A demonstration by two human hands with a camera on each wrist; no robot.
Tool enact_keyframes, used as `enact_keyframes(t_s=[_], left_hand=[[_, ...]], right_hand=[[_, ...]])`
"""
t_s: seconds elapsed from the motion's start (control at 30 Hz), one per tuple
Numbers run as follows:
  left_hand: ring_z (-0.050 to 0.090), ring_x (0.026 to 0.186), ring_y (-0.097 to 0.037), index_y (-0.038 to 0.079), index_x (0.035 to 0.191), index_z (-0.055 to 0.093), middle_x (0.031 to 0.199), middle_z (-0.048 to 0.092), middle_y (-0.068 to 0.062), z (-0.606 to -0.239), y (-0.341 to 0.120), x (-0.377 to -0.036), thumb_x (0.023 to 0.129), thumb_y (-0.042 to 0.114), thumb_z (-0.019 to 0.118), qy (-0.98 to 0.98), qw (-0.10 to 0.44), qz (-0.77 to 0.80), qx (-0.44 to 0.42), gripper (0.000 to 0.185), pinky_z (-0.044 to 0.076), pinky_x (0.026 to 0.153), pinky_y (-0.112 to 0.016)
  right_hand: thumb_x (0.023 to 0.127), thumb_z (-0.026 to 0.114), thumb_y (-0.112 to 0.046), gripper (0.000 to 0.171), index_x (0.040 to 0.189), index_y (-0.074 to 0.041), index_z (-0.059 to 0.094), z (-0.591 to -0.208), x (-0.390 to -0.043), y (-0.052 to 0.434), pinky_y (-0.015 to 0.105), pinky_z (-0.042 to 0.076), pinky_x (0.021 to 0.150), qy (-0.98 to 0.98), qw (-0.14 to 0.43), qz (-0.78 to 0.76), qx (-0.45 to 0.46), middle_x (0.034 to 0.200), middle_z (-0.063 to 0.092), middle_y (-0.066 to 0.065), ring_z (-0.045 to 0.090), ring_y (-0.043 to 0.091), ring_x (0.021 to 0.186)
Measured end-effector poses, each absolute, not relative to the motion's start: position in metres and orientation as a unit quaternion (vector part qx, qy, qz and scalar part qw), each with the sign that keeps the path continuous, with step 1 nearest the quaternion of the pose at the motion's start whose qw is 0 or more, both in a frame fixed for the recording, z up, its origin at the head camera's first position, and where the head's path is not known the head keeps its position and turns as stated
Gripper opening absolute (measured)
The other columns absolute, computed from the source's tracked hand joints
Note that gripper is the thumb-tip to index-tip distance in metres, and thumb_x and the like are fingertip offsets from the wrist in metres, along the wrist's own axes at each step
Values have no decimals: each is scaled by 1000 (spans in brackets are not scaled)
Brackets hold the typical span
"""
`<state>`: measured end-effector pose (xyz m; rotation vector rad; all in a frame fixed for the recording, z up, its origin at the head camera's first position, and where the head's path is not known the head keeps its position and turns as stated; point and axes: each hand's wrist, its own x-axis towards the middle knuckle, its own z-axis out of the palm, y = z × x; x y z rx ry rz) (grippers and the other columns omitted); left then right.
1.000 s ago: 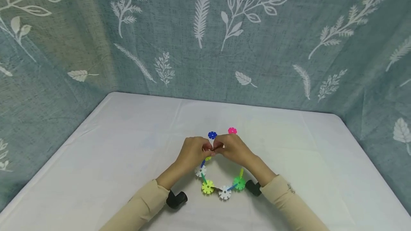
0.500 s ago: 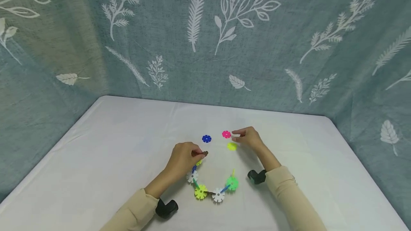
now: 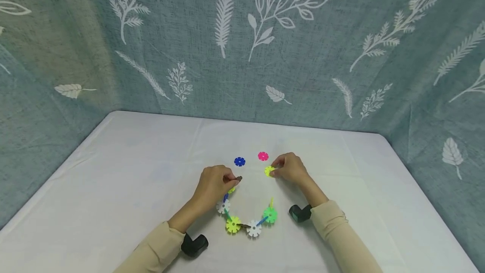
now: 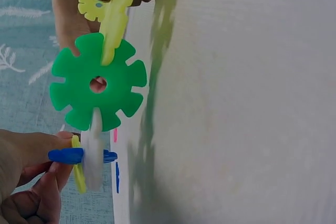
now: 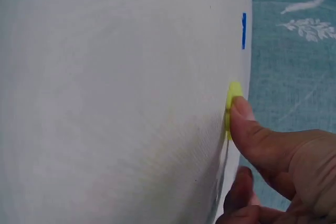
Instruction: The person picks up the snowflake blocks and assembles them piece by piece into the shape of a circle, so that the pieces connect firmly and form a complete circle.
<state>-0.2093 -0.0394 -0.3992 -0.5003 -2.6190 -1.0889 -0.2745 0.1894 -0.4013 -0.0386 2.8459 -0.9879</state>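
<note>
My left hand [image 3: 214, 184] pinches a brown notched plastic disc [image 3: 239, 178] at one end of a curved chain of interlocking discs. The chain runs through a white disc [image 3: 223, 207], a yellow-green disc, a brown one and another white disc [image 3: 254, 228] to a green disc [image 3: 270, 215] with a yellow disc standing in it. Up close in the left wrist view, a large green disc [image 4: 121, 82] hangs above the tabletop. My right hand [image 3: 291, 169] pinches a loose yellow disc [image 3: 268, 171] between thumb and fingers; its edge shows in the right wrist view, right at the cloth.
Beyond the hands, a blue disc [image 3: 239, 161] and a pink disc [image 3: 263, 156] lie flat on the white-covered table [image 3: 159, 151]. Black camera mounts [image 3: 195, 245] stick out below both wrists. A green leaf-patterned curtain [image 3: 170, 33] hangs behind the table.
My hands were together at the brown disc; the right one has moved away to the right and taken hold of the loose yellow disc. The left keeps its pinch on the brown disc.
</note>
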Motion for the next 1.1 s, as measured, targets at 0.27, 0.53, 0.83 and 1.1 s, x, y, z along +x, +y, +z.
enact_keyframes(t_s=[0.27, 0.53, 0.83, 1.1], left_hand=[[48, 56, -5, 9, 61, 67, 60, 59, 2, -400, -37, -208, 71, 7, 77, -898, 129, -376, -187, 14, 38, 55, -18], [49, 54, -5, 9, 60, 67, 58, 58, 2, -400, -37, -207, 69, 8, 78, -897, 141, -374, -189, 15, 37, 53, -17], [49, 55, -4, 9, 60, 67, 58, 58, 3, -396, -38, -204, 70, 10, 78, -896, 148, -371, -196, 15, 38, 53, -17], [49, 53, -5, 8, 61, 68, 58, 59, 2, -395, -37, -202, 68, 7, 78, -891, 165, -365, -213, 13, 37, 52, -16]], right_hand=[[76, 71, -4, 11, 82, 1, 64, -390, -261, 172, 24, 51, 59, 883, 107, -455, -32, 68, 64, 4, 59, 9, 58], [81, 66, -1, 13, 89, 8, 60, -384, -251, 147, 32, 55, 64, 824, 161, -543, -17, 75, 67, 10, 63, 11, 58], [81, 64, 0, 12, 89, 9, 60, -382, -246, 144, 32, 55, 64, 824, 167, -540, -42, 75, 67, 11, 62, 10, 57], [81, 64, 3, 10, 87, 10, 62, -380, -244, 139, 30, 55, 62, 829, 171, -530, -51, 71, 66, 8, 60, 9, 54]])
